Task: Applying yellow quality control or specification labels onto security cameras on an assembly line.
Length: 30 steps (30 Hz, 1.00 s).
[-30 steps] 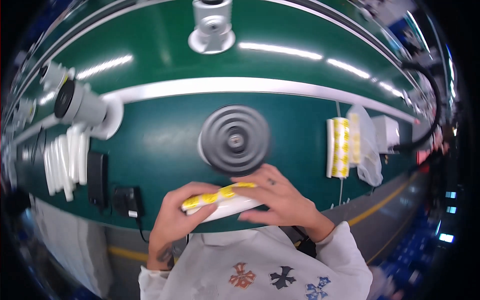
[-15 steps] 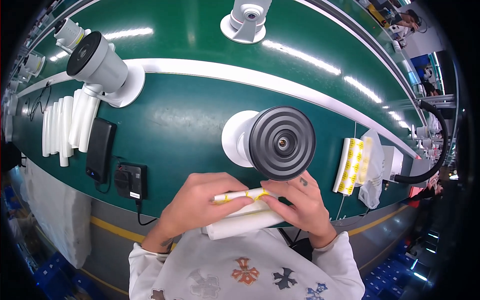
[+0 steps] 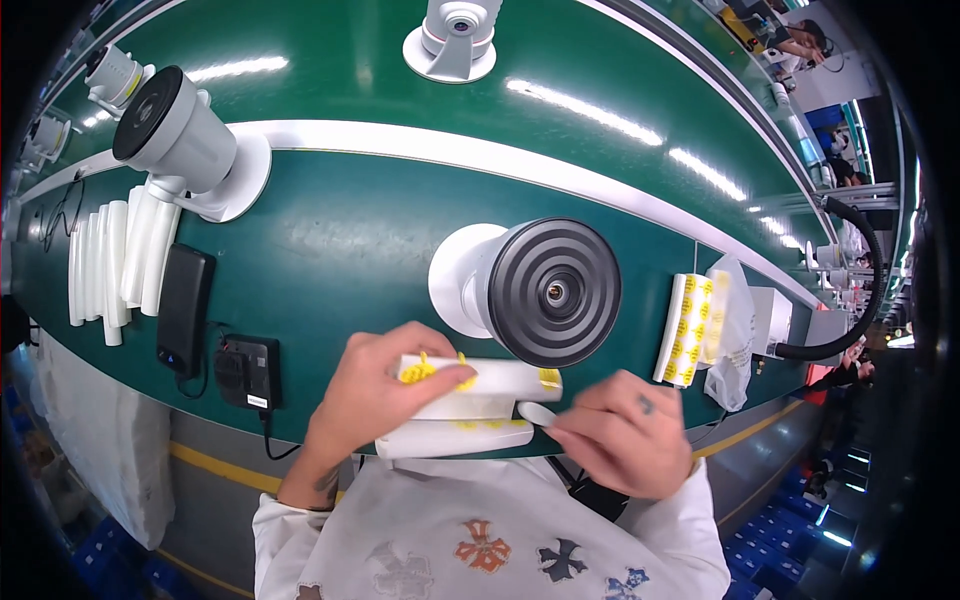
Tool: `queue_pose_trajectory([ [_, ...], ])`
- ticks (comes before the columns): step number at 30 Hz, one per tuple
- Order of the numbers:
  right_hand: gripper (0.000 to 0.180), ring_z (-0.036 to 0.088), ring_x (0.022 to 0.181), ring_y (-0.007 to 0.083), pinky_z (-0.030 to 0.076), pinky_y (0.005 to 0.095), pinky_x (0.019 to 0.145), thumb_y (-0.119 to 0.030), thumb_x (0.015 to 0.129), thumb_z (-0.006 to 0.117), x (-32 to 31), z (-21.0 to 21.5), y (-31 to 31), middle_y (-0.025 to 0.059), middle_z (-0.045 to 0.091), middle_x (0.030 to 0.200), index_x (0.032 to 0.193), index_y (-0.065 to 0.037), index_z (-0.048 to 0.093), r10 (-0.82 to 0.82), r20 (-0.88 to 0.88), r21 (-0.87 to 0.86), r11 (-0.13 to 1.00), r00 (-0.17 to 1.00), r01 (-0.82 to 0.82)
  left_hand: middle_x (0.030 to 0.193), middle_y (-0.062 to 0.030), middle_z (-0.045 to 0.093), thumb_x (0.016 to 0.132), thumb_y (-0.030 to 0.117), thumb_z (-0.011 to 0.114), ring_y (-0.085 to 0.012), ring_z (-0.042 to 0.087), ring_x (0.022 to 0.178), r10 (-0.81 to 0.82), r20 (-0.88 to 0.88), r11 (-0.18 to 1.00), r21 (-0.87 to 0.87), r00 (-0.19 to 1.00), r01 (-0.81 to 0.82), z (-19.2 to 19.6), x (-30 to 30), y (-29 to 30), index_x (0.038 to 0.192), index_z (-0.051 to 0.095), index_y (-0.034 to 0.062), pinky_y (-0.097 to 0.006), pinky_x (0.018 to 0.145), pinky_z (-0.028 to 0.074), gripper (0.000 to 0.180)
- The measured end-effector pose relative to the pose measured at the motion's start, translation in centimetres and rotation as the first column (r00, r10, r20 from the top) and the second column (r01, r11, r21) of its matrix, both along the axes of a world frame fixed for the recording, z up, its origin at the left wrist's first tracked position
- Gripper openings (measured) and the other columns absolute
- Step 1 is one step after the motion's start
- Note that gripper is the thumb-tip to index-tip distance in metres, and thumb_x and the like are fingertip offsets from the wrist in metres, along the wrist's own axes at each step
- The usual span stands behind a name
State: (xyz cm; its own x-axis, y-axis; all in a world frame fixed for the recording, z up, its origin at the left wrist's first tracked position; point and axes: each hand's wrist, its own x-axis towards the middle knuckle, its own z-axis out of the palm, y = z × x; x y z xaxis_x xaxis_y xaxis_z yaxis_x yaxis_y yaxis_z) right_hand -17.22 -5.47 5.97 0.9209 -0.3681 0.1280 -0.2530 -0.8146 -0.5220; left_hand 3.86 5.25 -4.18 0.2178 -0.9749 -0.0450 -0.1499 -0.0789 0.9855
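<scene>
My left hand (image 3: 375, 392) grips a curled white label sheet (image 3: 500, 378) with yellow stickers on it, thumb across its left end. The sheet's rolled lower part (image 3: 455, 438) lies along the near edge of the bench. Just right of the sheet, my right hand (image 3: 630, 432) is closed in a pinch on a small round whitish sticker (image 3: 537, 413), slightly blurred. Right behind the sheet stands a white camera-like device (image 3: 555, 290) with a black ringed round face and a white round base.
At left stand another such device (image 3: 185, 140), several white paper rolls (image 3: 115, 260), a black oblong box (image 3: 185, 310) and a black adapter (image 3: 248, 370) with cable. To the right lie a yellow-stickered roll (image 3: 685, 330) and a plastic bag (image 3: 732, 330). A white rail (image 3: 400, 160) crosses behind.
My right hand has left the sheet, moving right and nearer with a small round sticker pinched. The sheet has opened out in my left hand. The whole view has shifted slightly.
</scene>
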Motion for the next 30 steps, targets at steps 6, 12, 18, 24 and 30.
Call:
queue_pose_trajectory([
  [6,0.010,0.046,0.042,0.0035,0.031,0.0200,0.040,0.002,0.072,0.074,2.4,4.3,-4.2,-0.0004,0.059,0.057,0.076,0.000,0.065,-0.123,0.112,0.457,0.888,0.986,0.058,0.111,-0.0116,0.055,0.069,0.020,0.081,-0.0296,0.052,0.104,0.069,0.574,0.997,-0.015,0.816,-0.074,-1.8,0.9,-0.2,0.100,0.064,0.0041,-0.038,0.082,0.046,0.040],
  [12,0.009,0.038,0.047,-0.0034,0.025,0.0176,0.042,0.000,0.080,0.070,5.8,3.1,-6.7,-0.0077,0.049,0.054,0.076,0.000,0.061,-0.233,-0.179,0.758,0.587,0.956,0.285,0.111,-0.0133,0.057,0.067,0.013,0.078,-0.0346,0.055,0.104,0.382,0.384,0.891,-0.394,0.841,-0.225,-0.8,1.4,-0.1,0.093,0.066,0.0035,-0.042,0.086,0.047,0.030],
  [18,0.011,0.036,0.047,-0.0028,0.026,0.0175,0.042,-0.002,0.083,0.069,5.7,1.9,-6.9,-0.0076,0.048,0.053,0.077,0.002,0.060,-0.303,-0.168,0.620,0.708,0.938,0.339,0.113,-0.0159,0.061,0.064,0.010,0.074,-0.0385,0.056,0.108,0.378,0.290,0.799,-0.582,0.879,-0.152,1.6,1.0,-1.1,0.089,0.069,0.0050,-0.045,0.088,0.048,0.026],
  [24,0.009,0.040,0.047,-0.0018,0.029,0.0174,0.044,0.002,0.079,0.068,5.7,1.9,-6.8,-0.0057,0.049,0.051,0.075,0.001,0.060,-0.334,-0.172,0.545,0.752,0.927,0.372,0.117,-0.0158,0.063,0.064,0.011,0.075,-0.0384,0.055,0.115,0.284,0.303,0.798,-0.601,0.910,-0.049,2.6,0.4,-3.0,0.091,0.070,0.0051,-0.046,0.090,0.047,0.028],
  [30,0.012,0.042,0.046,-0.0007,0.030,0.0172,0.045,0.005,0.075,0.069,5.6,1.6,-6.6,-0.0046,0.049,0.049,0.071,-0.001,0.059,-0.337,-0.146,0.529,0.768,0.930,0.361,0.115,-0.0196,0.064,0.077,0.019,0.070,-0.0433,0.053,0.117,0.212,0.377,0.807,-0.588,0.901,0.056,2.6,0.5,-3.8,0.095,0.067,0.0044,-0.051,0.093,0.045,0.023],
])
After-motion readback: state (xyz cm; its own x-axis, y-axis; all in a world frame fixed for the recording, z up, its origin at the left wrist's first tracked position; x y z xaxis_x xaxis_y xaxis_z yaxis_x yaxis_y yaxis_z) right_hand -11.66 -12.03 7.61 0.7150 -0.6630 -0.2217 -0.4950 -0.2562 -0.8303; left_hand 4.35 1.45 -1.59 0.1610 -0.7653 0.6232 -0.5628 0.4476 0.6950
